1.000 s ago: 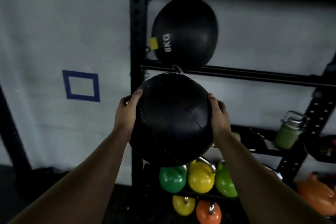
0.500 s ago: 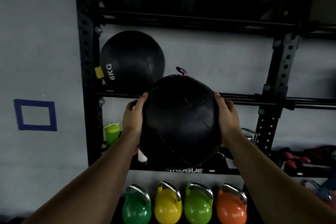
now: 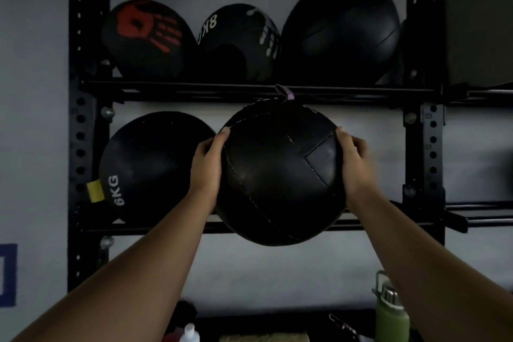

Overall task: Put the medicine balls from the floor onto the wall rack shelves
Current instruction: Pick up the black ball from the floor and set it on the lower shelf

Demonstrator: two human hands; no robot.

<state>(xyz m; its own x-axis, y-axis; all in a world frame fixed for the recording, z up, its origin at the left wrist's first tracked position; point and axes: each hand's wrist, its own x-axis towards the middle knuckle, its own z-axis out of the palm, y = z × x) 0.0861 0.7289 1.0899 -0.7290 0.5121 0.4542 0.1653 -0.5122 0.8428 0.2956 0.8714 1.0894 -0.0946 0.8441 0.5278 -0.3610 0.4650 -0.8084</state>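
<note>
The black wall rack (image 3: 424,147) fills most of the view, its uprights pierced with holes and its rails running across as shelves. On the upper shelf sit three dark medicine balls: a large plain ball (image 3: 341,30) at the right, a ball with a red handprint (image 3: 147,39) at the left, and between them a ball marked 8KG (image 3: 238,41). On the lower shelf, at the left, rests a ball marked 6KG (image 3: 155,166) with a yellow tag.

The held medicine ball (image 3: 280,175) is in the air in front of the lower shelf, just right of the 6KG ball, its bottom hanging below the front rail. Both forearms reach up and forward, nearly straight. The left hand (image 3: 206,166) presses flat against the ball's left side, fingers (image 3: 222,133) curled over its upper edge; the right hand (image 3: 354,164) mirrors it on the right side, so the ball is clamped between both palms.

A green bottle (image 3: 391,314) stands at lower right.
</note>
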